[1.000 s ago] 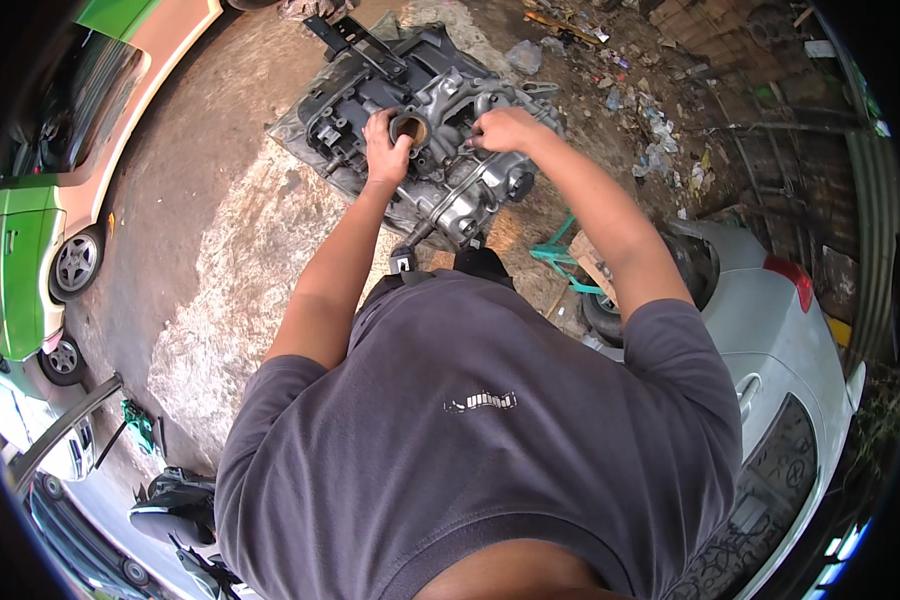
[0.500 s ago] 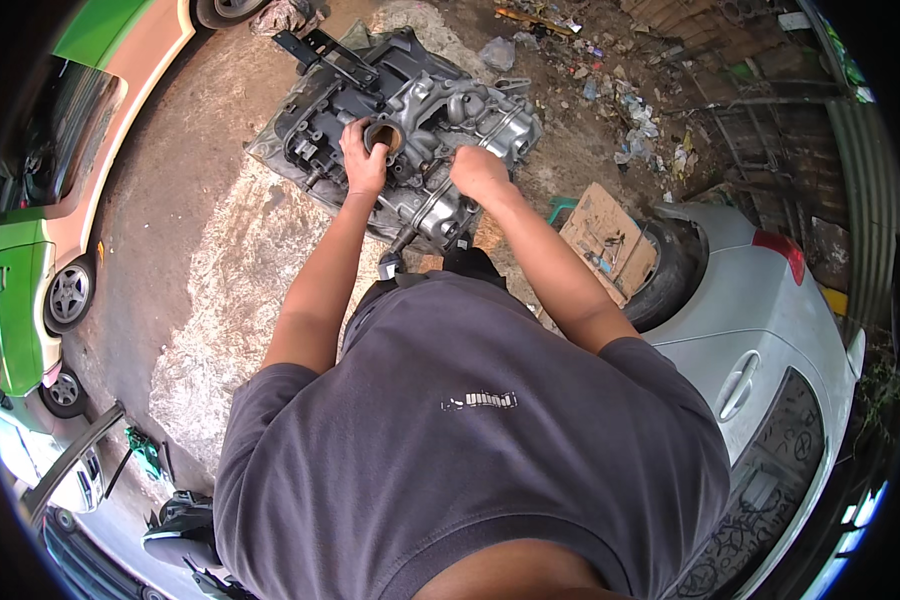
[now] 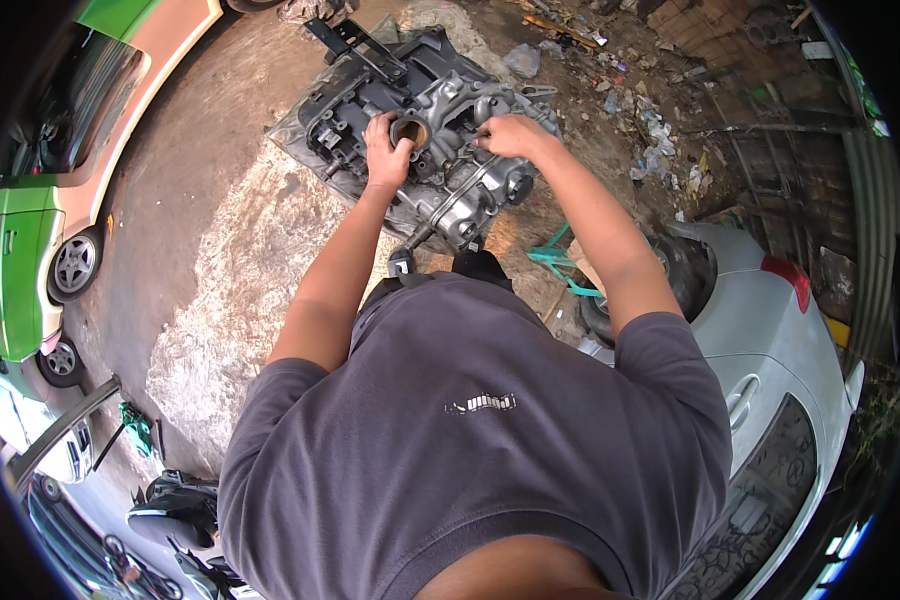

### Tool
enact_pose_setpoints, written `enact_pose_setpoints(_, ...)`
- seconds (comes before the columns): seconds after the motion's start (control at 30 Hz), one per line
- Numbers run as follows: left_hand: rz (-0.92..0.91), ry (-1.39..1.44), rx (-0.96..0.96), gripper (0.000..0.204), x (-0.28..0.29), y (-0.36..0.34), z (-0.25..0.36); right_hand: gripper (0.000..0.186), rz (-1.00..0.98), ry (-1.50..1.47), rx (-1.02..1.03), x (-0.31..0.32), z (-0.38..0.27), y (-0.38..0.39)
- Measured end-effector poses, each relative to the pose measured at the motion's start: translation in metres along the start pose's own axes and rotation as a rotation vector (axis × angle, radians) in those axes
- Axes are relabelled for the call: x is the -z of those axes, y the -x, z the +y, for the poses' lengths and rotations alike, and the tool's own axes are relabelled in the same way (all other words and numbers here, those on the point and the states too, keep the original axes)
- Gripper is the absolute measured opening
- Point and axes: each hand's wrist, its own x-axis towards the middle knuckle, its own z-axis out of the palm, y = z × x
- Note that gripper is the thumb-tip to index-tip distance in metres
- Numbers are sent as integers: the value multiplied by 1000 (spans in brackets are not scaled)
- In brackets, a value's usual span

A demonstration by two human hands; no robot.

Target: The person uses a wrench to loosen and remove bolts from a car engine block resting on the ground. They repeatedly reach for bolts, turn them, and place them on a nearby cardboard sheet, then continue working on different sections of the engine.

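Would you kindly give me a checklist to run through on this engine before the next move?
1. Left hand holding the round port by its rim: ok.
2. Right hand at the engine, beyond the port: ok; fingertips hidden.
3. Small part in the right hand: cannot tell.
4. Black bracket clear of both hands: ok.
5. Gloves worn: not ok, both bare.
6. Engine firmly supported: cannot tell.
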Motion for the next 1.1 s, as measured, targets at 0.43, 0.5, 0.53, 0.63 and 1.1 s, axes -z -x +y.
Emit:
enact_pose_setpoints(0.43,29,32,-10,50,-3,-1,1,41,-4,-103,-71,-17,-6,5)
enact_pose_setpoints(0.5,36,46,-14,49,-4,-1,1,39,48,-162,-167,-30,-17,12)
enact_pose_setpoints(0.53,39,57,-17,49,-4,-1,1,38,99,-191,-230,-39,-25,16)
enact_pose_setpoints(0.63,47,49,-48,49,-4,-1,2,37,80,-237,-323,-53,-42,21)
enact_pose_setpoints(1.1,29,29,-23,49,-3,-1,-1,50,96,-47,-196,-11,-11,22)
